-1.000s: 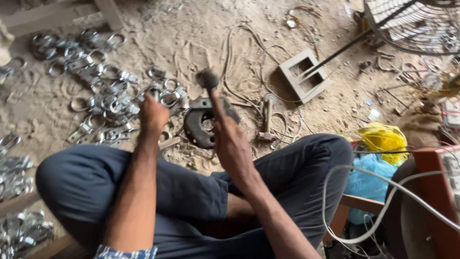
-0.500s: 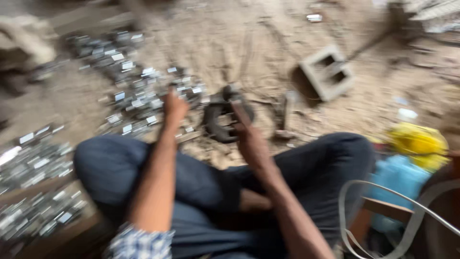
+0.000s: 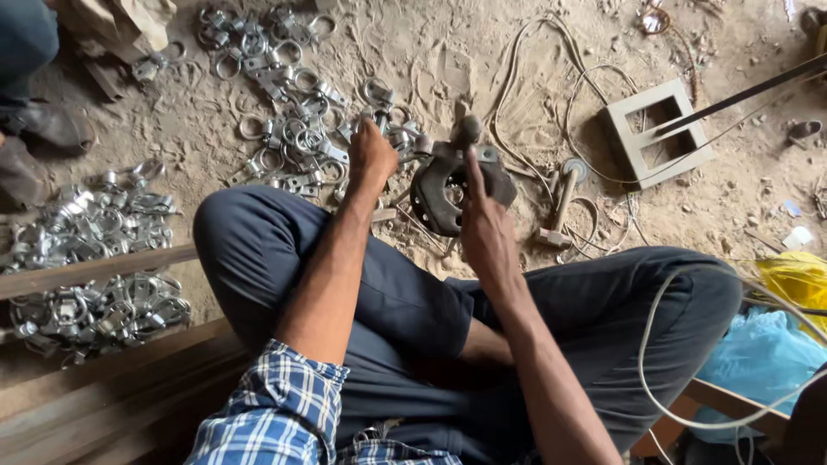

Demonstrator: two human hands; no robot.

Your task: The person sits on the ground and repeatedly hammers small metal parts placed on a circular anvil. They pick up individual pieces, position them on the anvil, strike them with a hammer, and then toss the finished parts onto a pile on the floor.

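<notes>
We sit cross-legged on the sandy floor with the dark round iron block [image 3: 448, 194] just beyond our knees, and we place everything from it. Our right hand [image 3: 487, 228] is on its near side, clenched around the handle of a hammer [image 3: 468, 131] whose head stands above the block's far edge, so the tool's long axis runs from us straight away over the block. Our left hand [image 3: 372, 155] is just to the block's left, fingers closed on something small at its rim; we cannot tell what it pinches, though it looks like one of the clamps. The right hand is the nearer to the block's centre. Left of the block and farther out lies the heap of bright metal ring clamps [image 3: 293, 129]. To its right lies a second hammer [image 3: 558, 202], and beyond that a grey square frame [image 3: 659, 129]
</notes>
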